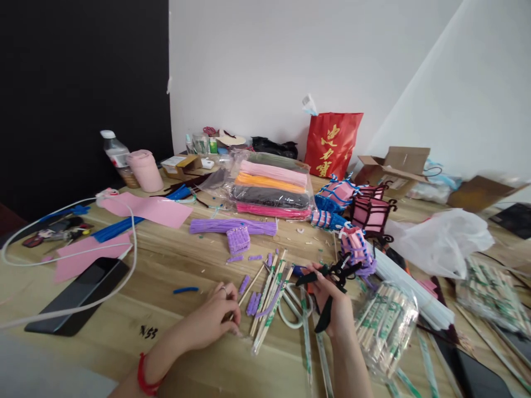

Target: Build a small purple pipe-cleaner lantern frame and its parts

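Note:
My left hand (215, 312) has its fingers closed around the lower end of a thin wooden stick (251, 283), just above the table. In my right hand (334, 304) is a pair of black-handled pliers (341, 272), jaws pointing away to the right. Between the hands lie wrapped chopsticks (271, 304) with green print and white-handled scissors (289, 309). Short purple pipe-cleaner pieces (253, 304) are beside the chopsticks. Behind them a small woven purple block (238, 239) rests in front of a bundle of purple pipe cleaners (215, 226).
Pink and blue lantern-like crafts (369, 213) stand at the right, near a bag of chopsticks (388, 326). A phone (83, 293) and a white cable (133, 243) lie at left. Bagged pipe cleaners (271, 188) and a red bag (332, 143) are at the back.

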A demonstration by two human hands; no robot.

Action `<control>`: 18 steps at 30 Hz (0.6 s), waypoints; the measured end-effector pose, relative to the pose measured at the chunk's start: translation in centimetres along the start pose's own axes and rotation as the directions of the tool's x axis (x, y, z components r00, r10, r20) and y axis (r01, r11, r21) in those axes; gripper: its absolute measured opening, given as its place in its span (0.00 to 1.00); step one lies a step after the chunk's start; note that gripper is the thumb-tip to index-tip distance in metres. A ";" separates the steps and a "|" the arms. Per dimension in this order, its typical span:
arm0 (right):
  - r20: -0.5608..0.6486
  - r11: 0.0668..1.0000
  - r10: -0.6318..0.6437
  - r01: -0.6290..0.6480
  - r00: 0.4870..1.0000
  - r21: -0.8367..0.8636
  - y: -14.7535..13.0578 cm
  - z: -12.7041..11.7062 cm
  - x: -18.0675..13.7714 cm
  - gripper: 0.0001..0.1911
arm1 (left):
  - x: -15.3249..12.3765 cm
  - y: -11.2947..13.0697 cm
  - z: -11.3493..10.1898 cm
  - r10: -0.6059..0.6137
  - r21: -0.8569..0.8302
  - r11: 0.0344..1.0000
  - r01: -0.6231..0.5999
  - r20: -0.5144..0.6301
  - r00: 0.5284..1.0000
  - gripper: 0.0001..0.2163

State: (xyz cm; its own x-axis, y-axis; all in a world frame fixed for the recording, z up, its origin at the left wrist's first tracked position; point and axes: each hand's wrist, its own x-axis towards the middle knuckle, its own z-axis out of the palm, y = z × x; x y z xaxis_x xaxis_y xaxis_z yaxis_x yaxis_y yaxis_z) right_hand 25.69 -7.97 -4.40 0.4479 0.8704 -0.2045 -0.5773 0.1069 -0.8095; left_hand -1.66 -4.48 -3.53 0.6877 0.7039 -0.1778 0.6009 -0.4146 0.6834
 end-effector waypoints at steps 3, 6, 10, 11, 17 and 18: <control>0.038 0.998 0.065 -0.065 0.997 -0.005 -0.8 -0.7 0.0 0.15 | -0.1 0.4 -0.4 0.010 -0.011 1.000 -0.010 -0.011 1.000 0.02; 0.095 0.993 0.104 -0.098 0.990 -0.069 -1.7 -0.9 -0.3 0.15 | 0.0 0.8 -1.1 0.069 -0.097 0.993 -0.069 -0.011 0.998 0.03; 0.212 0.966 0.147 -0.094 0.966 -0.242 -2.7 -0.5 -1.0 0.21 | 1.1 1.4 -2.4 0.119 -0.342 0.929 -0.143 -0.089 0.989 0.04; 0.225 0.949 0.156 -0.083 0.962 -0.303 -2.9 -0.3 -1.3 0.24 | 1.6 1.6 -2.7 0.105 -0.419 0.897 -0.142 -0.110 0.988 0.06; 0.095 0.775 -0.002 0.062 0.995 -0.629 -2.7 1.2 -2.3 0.30 | 6.4 2.9 -2.6 -0.010 -0.689 0.707 -0.159 -0.234 0.972 0.12; 0.068 0.700 -0.077 0.103 0.995 -0.706 -2.3 1.4 -2.4 0.29 | 7.2 3.0 -2.4 -0.017 -0.696 0.698 -0.171 -0.254 0.967 0.15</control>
State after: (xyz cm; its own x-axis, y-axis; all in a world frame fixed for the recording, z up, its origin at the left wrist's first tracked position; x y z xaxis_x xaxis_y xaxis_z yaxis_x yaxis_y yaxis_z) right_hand 25.03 -9.61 -1.31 0.4431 0.8905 -0.1037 0.1239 -0.1755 -0.9767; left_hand 4.15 0.73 -1.05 0.5511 0.8344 -0.0033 0.0184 -0.0082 0.9998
